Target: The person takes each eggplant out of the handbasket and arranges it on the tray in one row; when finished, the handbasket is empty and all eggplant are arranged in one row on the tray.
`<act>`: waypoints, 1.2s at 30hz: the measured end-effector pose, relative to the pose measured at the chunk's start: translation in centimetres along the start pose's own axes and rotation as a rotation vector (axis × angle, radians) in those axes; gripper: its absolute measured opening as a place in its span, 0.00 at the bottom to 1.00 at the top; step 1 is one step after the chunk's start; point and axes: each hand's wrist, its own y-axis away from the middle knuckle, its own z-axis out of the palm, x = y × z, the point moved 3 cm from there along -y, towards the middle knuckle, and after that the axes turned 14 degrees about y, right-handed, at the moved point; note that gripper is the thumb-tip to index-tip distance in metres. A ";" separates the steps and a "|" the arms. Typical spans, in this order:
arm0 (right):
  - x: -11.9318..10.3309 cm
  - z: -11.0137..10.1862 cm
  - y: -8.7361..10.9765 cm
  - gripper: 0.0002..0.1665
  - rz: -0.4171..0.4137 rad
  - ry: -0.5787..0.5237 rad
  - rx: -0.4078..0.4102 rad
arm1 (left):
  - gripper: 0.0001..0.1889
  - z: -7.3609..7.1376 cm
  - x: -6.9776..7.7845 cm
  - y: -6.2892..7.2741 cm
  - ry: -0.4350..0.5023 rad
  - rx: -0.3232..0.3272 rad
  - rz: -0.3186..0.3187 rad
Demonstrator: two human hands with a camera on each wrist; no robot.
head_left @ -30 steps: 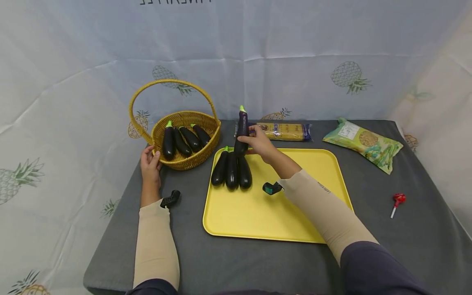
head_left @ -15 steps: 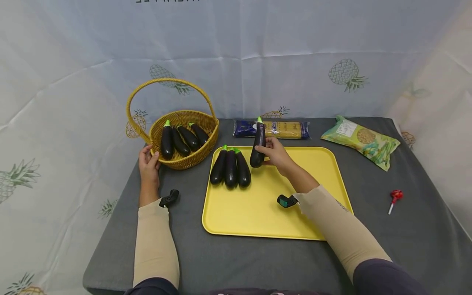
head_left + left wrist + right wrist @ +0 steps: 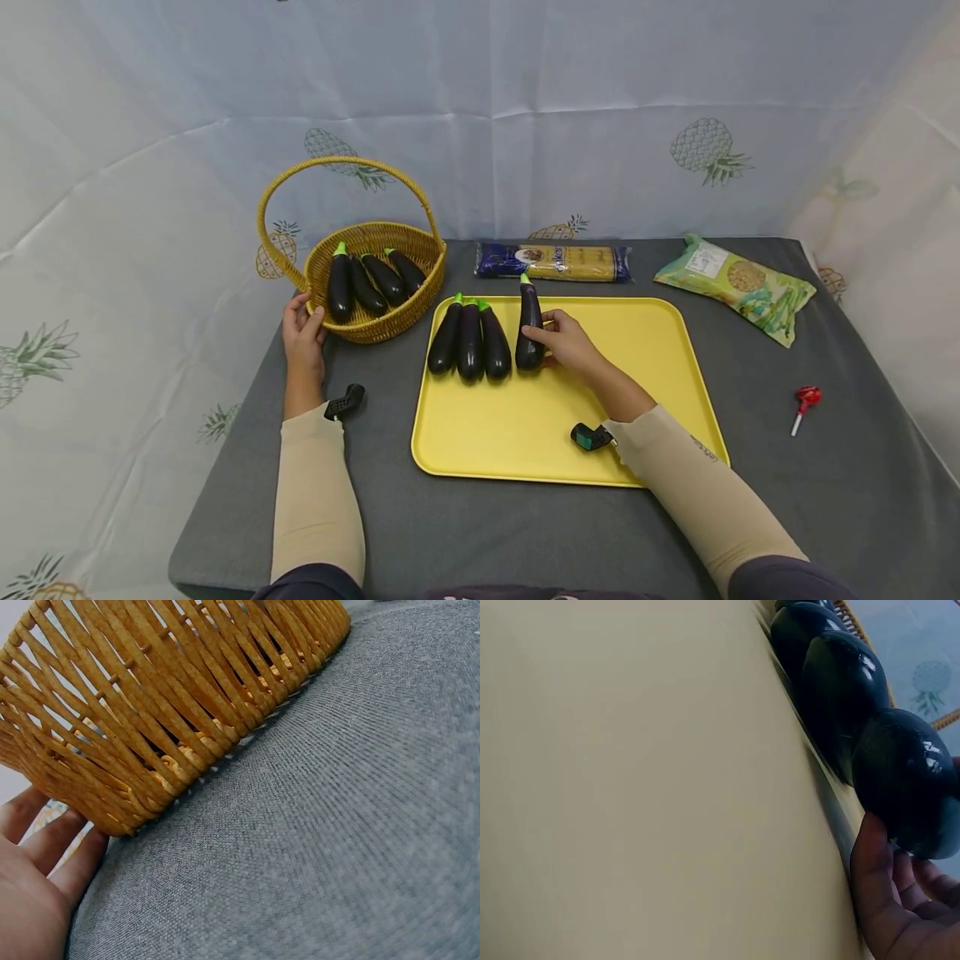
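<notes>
My right hand (image 3: 566,342) grips an eggplant (image 3: 528,317), thumb on its near side and fingers behind it. In the right wrist view the held eggplant (image 3: 904,776) is end-on, close over the tray; I cannot tell whether it touches. To its left, three eggplants (image 3: 469,343) lie side by side on the yellow tray (image 3: 480,442), green stems away from me. My left hand (image 3: 303,333) holds the left side of a yellow wicker basket (image 3: 386,329), with its fingers (image 3: 52,840) against the weave. Several eggplants (image 3: 367,287) lie inside the basket.
Behind the tray lies a pasta packet (image 3: 555,262). A green snack bag (image 3: 735,287) is at the back right, and a red lollipop (image 3: 806,404) sits on the right of the grey-covered table (image 3: 360,500). The basket's tall handle (image 3: 341,160) arches upward.
My right hand has carried its eggplant from above the row on the tray to the right and down toward the tray surface. The left hand stays at the basket.
</notes>
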 end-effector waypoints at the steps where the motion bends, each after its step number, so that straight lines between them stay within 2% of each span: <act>1: 0.0 0.0 0.1 0.36 0.000 0.025 0.005 | 0.18 0.0 0.0 0.0 -0.001 -0.002 0.003; 6: -0.1 0.2 0.4 0.38 0.012 0.142 0.005 | 0.18 0.2 0.0 0.1 -0.001 0.002 0.010; 10: -0.2 0.2 0.5 0.39 0.016 0.194 0.012 | 0.17 0.3 0.0 0.1 -0.007 0.005 0.019; 26: -0.8 0.7 0.4 0.39 -0.017 0.507 0.107 | 0.16 0.5 0.1 0.0 -0.006 0.003 0.038; 32: -0.7 0.8 0.3 0.38 -0.017 0.547 0.107 | 0.16 0.5 0.0 0.0 -0.007 0.006 0.033; 36: -0.6 0.5 0.4 0.39 -0.021 0.523 0.088 | 0.15 0.4 -0.1 0.1 -0.010 0.014 0.025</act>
